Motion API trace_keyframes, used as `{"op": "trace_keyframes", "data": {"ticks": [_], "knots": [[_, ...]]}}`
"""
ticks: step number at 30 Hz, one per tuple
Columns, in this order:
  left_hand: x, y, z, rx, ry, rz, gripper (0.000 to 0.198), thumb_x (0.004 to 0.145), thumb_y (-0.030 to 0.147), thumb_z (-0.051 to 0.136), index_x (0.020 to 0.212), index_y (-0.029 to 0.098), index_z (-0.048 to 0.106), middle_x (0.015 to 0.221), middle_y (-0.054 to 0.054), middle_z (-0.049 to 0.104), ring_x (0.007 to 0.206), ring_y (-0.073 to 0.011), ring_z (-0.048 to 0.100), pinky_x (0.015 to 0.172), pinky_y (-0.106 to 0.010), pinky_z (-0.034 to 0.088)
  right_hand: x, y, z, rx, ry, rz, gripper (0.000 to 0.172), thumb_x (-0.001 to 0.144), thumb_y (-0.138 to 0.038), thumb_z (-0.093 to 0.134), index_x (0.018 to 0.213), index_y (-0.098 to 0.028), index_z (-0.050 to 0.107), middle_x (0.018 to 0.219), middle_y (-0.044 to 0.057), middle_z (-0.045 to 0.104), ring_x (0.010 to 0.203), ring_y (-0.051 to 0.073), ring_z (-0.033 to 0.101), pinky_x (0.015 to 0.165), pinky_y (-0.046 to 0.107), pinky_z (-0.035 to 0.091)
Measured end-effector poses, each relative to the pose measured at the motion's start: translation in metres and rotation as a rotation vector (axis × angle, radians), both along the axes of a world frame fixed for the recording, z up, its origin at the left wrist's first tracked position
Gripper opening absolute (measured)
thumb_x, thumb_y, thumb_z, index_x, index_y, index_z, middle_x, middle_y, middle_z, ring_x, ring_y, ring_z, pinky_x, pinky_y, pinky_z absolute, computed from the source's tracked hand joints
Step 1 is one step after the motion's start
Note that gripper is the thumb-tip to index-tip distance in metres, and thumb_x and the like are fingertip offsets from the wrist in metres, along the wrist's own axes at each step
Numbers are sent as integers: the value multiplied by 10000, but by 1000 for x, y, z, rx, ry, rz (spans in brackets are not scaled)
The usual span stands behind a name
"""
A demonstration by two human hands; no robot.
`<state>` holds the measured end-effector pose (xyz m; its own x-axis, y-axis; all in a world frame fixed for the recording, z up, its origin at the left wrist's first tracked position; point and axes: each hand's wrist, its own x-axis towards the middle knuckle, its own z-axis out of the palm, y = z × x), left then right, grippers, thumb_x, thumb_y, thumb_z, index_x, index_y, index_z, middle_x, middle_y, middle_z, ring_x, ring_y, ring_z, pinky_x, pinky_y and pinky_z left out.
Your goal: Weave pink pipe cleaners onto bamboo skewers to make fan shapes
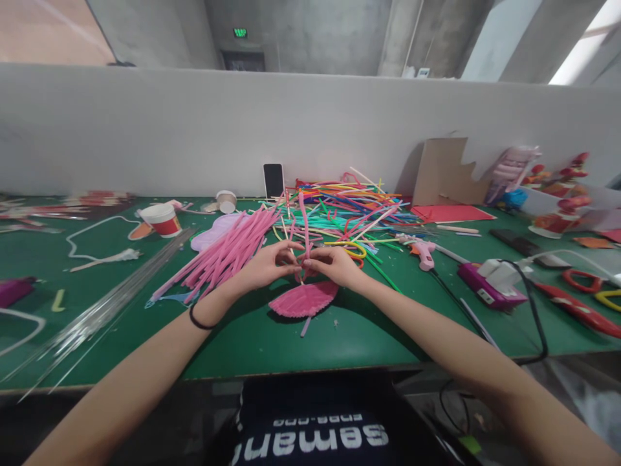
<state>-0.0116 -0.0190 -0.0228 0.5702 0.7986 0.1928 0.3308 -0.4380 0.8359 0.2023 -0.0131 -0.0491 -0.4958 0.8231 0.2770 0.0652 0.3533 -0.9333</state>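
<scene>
My left hand (266, 264) and my right hand (331, 264) meet over the green table (252, 336), both pinching an upright pink pipe cleaner (305, 223) between their fingertips. A thin pale stick also rises between the fingers. Just below the hands lies a pink fan-shaped piece (304, 300) made of pipe cleaners, with a short stem pointing toward me. A bundle of pink pipe cleaners (218, 259) lies fanned out to the left of my left hand. A black band circles my left wrist.
A heap of coloured pipe cleaners (349, 207) lies behind the hands. A pink glue gun (423, 251), a purple device (490, 288) with black cable and red scissors (582, 304) sit right. Clear thin rods (101, 307), a paper cup (162, 220) and a phone (273, 179) are left and back.
</scene>
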Motion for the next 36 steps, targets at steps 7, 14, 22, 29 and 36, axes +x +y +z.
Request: {"op": "trace_keyframes", "data": {"ticks": [7, 14, 22, 29, 36], "knots": [[3, -8, 4, 226, 257, 21, 390, 851, 403, 646, 1177, 196, 590, 952, -53, 771, 937, -236, 718, 844, -330, 515, 0, -1, -1, 173, -99, -98, 217, 845, -376, 662, 882, -170, 722, 789, 32, 731, 696, 173, 691, 664, 273, 541], [5, -9, 2, 396, 447, 28, 313, 863, 455, 626, 1041, 198, 643, 981, -69, 747, 896, -239, 695, 765, -293, 482, -1, -8, 8, 372, -227, -164, 160, 885, -309, 632, 864, -186, 732, 774, 26, 731, 703, 162, 661, 656, 252, 492], [13, -11, -9, 487, 430, 104, 165, 887, 316, 609, 971, 197, 685, 1053, -93, 687, 988, -240, 638, 865, -324, 473, -3, -13, 13, 584, -301, -152, 113, 889, -233, 627, 849, -187, 722, 822, 50, 725, 753, 174, 649, 690, 263, 458], [16, -13, -12, 473, 508, 126, 178, 886, 342, 612, 966, 195, 674, 986, -92, 696, 928, -252, 649, 823, -333, 480, -3, -13, 13, 586, -337, -197, 144, 849, -100, 600, 834, -180, 719, 818, 57, 730, 757, 189, 659, 699, 278, 452], [19, -15, -11, 416, 475, 142, 152, 877, 326, 598, 921, 195, 660, 961, -72, 731, 893, -246, 675, 762, -301, 464, -4, -14, 17, 572, -345, -240, 115, 827, -86, 654, 786, -172, 718, 792, 41, 723, 774, 179, 658, 701, 255, 432]]}}
